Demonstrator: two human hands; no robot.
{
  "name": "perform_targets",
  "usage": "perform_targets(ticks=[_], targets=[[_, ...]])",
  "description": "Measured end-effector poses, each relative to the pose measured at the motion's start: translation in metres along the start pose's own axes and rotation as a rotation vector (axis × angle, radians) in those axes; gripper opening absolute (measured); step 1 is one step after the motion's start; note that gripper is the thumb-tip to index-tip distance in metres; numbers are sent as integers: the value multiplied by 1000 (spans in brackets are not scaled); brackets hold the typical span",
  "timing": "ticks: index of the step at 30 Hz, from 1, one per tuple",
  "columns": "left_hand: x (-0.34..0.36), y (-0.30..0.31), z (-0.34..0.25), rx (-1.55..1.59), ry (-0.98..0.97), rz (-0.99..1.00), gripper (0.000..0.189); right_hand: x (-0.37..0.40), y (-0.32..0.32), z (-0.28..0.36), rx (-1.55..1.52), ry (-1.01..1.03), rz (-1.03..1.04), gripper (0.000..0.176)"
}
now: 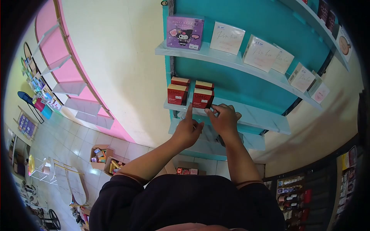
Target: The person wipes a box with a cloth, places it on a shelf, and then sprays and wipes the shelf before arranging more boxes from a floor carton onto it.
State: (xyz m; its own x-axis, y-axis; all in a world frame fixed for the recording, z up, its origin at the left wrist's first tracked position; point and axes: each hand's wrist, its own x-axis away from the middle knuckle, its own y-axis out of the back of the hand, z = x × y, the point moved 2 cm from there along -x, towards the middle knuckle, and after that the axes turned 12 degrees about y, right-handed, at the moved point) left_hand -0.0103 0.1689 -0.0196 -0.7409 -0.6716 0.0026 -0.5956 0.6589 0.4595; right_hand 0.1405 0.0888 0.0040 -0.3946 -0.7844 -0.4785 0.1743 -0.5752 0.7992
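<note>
Two dark red boxes marked OMG stand at the front of a marbled white shelf (246, 111): a left box (177, 95) and a right box (202, 98). Behind each sits another red box, mostly hidden: the rear left one (180, 81) and the rear right one (204, 85). My left hand (187, 130) has its index finger stretched up to the lower left edge of the right box, the thumb apart and the other fingers curled. At that box's lower right corner, my right hand (225, 118) has its thumb and index finger apart, touching or almost touching it.
The upper shelf (219, 56) carries a purple cushion box (185, 33) and several white boxes (227, 37). Lower shelves (204, 140) lie beneath my forearms. Cartons of goods (101, 156) stand on the tiled floor. Glass shelves (69, 87) line the pink wall at left.
</note>
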Motion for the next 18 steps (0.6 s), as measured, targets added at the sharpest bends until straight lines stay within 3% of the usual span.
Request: perform_targets(ticks=[18], targets=[[9,10,-7,-86,-105,-71,83,14,12,-3,-86,-50,-73,34]])
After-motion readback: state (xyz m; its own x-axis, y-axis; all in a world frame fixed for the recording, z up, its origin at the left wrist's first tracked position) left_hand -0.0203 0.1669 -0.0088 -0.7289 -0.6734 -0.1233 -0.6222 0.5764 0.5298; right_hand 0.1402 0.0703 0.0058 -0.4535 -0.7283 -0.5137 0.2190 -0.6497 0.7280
